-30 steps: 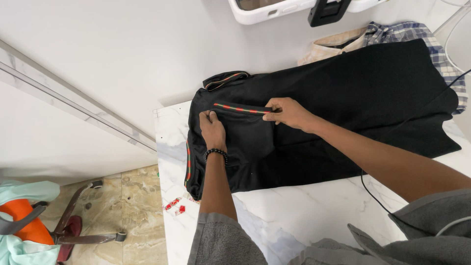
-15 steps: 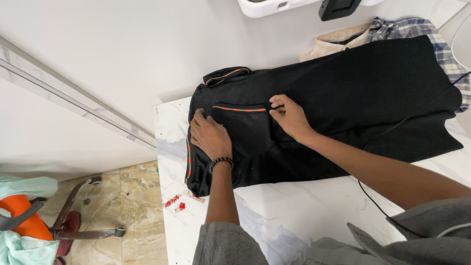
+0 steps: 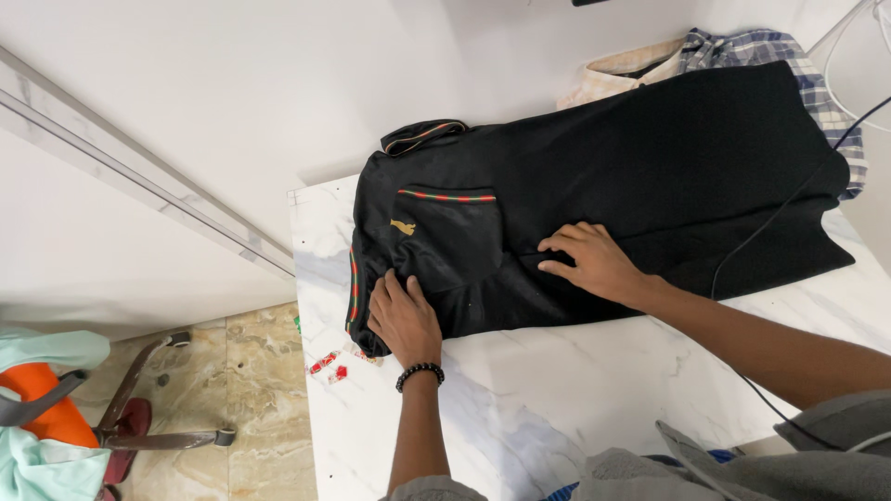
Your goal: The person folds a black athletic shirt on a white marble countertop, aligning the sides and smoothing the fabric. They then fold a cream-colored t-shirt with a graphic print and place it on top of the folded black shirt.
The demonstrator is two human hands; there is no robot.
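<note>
We find the black polo shirt [image 3: 594,176] lying flat on the white marble table [image 3: 575,408]. Our left hand [image 3: 404,318] presses its lower edge with fingers together; our right hand [image 3: 594,263] rests mid-garment with fingers spread. We judge smoothing underway; the next stroke calls for even outward pressure.
</note>
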